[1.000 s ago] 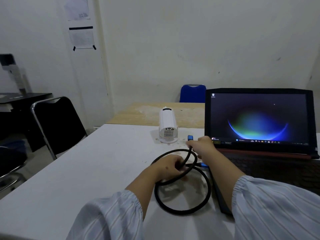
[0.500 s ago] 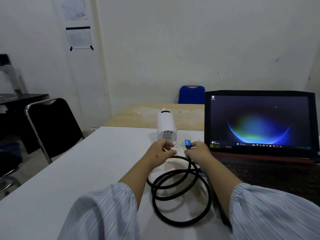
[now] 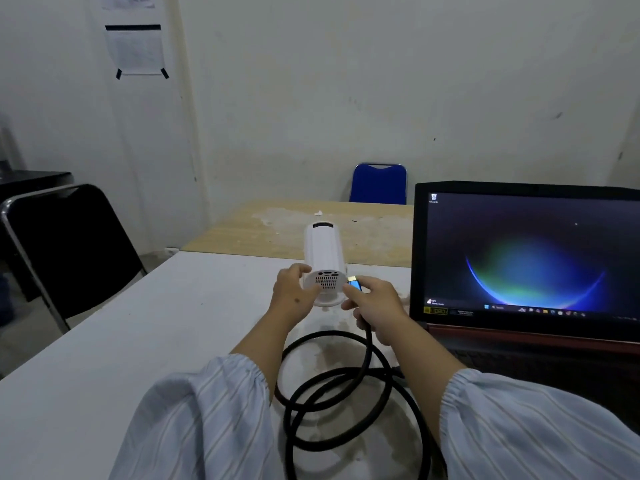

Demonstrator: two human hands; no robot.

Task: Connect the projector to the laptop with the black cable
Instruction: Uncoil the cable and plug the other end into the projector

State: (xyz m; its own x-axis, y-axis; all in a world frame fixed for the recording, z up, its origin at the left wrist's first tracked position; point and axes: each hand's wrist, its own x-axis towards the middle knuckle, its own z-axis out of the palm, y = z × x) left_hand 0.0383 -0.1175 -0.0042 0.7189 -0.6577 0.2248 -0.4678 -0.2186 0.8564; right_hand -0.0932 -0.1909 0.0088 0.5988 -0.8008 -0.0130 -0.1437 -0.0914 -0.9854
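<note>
Leftmost, a black folding chair with a metal frame (image 3: 69,247) stands beside the white table (image 3: 138,341). Further in, the left hand (image 3: 294,292) wraps its fingers (image 3: 299,270) around the near end of the white cylindrical projector (image 3: 323,251), which sits on its round base on the table with its grille and ports facing the camera. Just right of that end, the right hand (image 3: 375,306) pinches the blue-and-gold plug (image 3: 355,284) of the thick black cable (image 3: 346,407); the plug tip is close to the projector's rim but not in a port. The cable runs down from that hand into loose coils on the table between the two striped sleeves. At the far right, the open black laptop (image 3: 526,254) shows a lit desktop. A blue chair (image 3: 379,183) stands behind the far tan table (image 3: 298,230).
</note>
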